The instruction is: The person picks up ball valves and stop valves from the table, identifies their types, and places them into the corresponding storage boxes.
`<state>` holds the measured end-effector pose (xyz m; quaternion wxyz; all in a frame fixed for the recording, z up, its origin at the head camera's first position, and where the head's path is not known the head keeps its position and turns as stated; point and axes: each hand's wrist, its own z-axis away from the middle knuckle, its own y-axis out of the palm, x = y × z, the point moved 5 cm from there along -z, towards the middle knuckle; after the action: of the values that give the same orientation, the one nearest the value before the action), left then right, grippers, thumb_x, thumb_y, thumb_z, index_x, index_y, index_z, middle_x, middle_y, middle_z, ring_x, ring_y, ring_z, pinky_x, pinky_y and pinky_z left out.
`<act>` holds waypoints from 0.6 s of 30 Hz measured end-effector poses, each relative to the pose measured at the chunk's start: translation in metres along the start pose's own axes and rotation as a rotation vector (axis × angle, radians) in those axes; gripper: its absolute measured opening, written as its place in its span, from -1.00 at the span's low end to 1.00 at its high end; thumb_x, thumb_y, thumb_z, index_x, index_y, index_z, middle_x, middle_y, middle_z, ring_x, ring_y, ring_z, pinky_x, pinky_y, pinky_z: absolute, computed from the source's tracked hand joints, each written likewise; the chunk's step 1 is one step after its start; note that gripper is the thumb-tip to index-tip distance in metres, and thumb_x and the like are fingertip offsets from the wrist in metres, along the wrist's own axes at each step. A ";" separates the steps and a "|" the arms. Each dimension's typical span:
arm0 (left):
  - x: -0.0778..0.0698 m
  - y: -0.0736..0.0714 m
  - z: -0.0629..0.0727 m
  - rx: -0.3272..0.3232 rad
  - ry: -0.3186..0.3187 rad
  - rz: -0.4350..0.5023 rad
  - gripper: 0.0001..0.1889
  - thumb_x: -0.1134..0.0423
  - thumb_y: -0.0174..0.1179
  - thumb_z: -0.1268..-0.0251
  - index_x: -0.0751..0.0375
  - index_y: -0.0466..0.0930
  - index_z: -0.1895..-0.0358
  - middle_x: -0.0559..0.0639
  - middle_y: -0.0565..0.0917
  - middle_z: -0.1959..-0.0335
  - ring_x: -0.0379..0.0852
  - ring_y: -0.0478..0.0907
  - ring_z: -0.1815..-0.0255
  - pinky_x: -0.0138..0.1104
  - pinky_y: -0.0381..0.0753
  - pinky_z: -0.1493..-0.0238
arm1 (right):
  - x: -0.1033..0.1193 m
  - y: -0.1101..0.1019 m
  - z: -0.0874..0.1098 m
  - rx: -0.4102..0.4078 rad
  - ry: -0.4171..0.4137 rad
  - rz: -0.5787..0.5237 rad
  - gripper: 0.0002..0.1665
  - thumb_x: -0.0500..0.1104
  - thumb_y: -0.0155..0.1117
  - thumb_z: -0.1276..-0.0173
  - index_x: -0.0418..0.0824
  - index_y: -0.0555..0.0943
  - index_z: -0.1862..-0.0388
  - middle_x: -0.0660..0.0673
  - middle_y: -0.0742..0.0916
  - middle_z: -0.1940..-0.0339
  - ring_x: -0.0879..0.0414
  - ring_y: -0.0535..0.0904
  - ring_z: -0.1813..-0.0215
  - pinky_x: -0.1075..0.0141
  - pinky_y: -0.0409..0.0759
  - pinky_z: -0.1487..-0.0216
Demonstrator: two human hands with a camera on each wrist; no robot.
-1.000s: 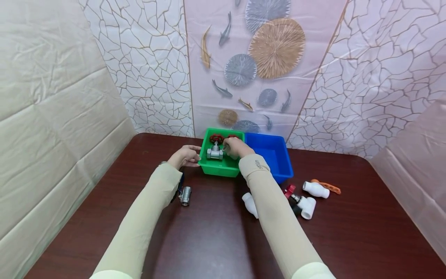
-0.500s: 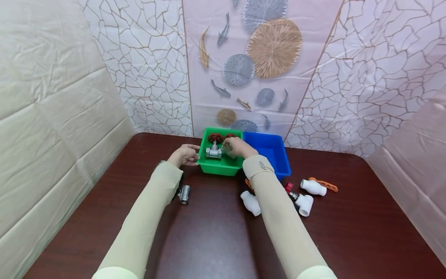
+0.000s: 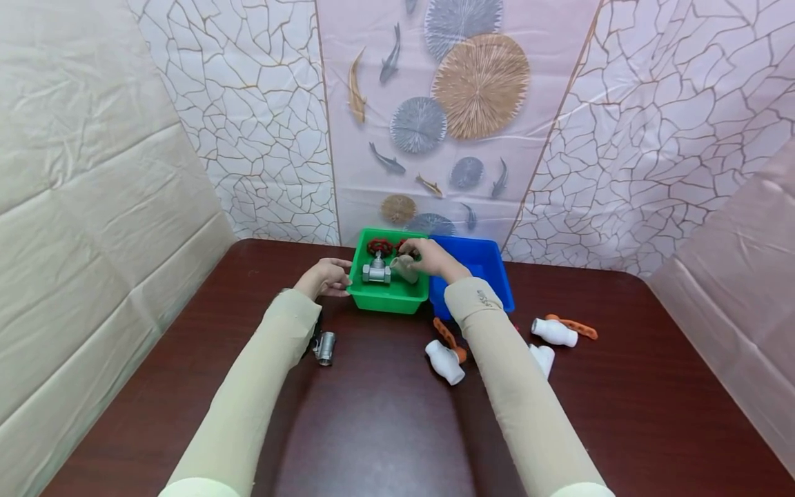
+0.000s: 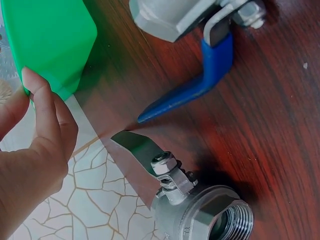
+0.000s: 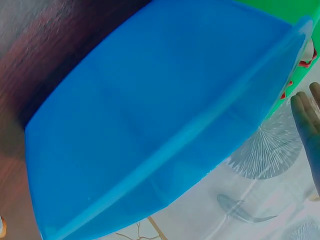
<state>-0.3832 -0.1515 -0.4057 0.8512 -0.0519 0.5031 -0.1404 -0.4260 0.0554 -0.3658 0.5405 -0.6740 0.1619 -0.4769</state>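
Note:
A green bin (image 3: 388, 304) stands at the back of the table, its left rim pinched between the thumb and forefinger of my left hand (image 4: 45, 125). Inside it lies a metal gate valve (image 3: 377, 269) with a red handwheel (image 3: 379, 246). Beside that is a pale, rounded valve body (image 3: 405, 269), with red showing behind it. My right hand (image 3: 431, 259) hovers over the bin's right side, above the pale body. Its fingers (image 5: 306, 112) look extended and apart from things in the right wrist view. Part of the pale body is hidden by that hand.
A blue bin (image 3: 504, 283) adjoins the green one. Near my left forearm lie a metal ball valve (image 4: 200, 212) and another with a blue lever (image 4: 217, 57). White valves with orange levers (image 3: 445, 362) (image 3: 555, 332) and a white tee-shaped piece (image 3: 543, 357) lie at right.
My right hand has risen and shifted slightly right, its fingers coming off the pale valve body, which now shows in the green bin. My left hand stays at the rim.

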 end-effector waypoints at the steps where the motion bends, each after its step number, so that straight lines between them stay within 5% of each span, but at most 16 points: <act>1: 0.000 0.000 0.000 -0.001 -0.001 0.000 -0.41 0.55 -0.03 -0.29 0.15 0.23 -0.39 0.26 0.46 -0.25 -0.18 0.53 0.48 -0.30 0.67 0.19 | -0.001 -0.001 0.001 -0.004 -0.006 -0.005 -0.53 -0.34 0.21 -0.31 -0.35 0.45 -0.21 -0.34 0.55 -0.19 -0.21 0.43 -0.25 0.05 0.46 -0.21; 6: -0.001 0.000 0.002 0.011 -0.007 -0.015 -0.40 0.55 -0.03 -0.30 0.15 0.22 -0.41 0.26 0.44 -0.26 -0.16 0.53 0.43 -0.22 0.62 -0.03 | -0.002 -0.008 0.007 -0.022 -0.023 -0.041 -0.56 -0.35 0.19 -0.31 -0.32 0.47 -0.18 -0.35 0.53 -0.21 -0.24 0.43 -0.24 0.03 0.47 -0.20; 18: -0.002 0.000 0.003 0.029 -0.003 -0.018 -0.40 0.55 -0.04 -0.30 0.16 0.20 -0.41 0.28 0.43 -0.27 -0.13 0.54 0.35 -0.17 0.55 -0.14 | 0.004 -0.017 0.025 -0.046 -0.072 -0.100 -0.57 -0.35 0.19 -0.31 -0.30 0.48 -0.17 -0.35 0.54 -0.19 -0.23 0.44 -0.23 -0.03 0.47 -0.19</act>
<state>-0.3817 -0.1512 -0.4021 0.8514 -0.0441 0.4990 -0.1552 -0.4091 0.0730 -0.3482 0.5059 -0.7103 0.1193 -0.4747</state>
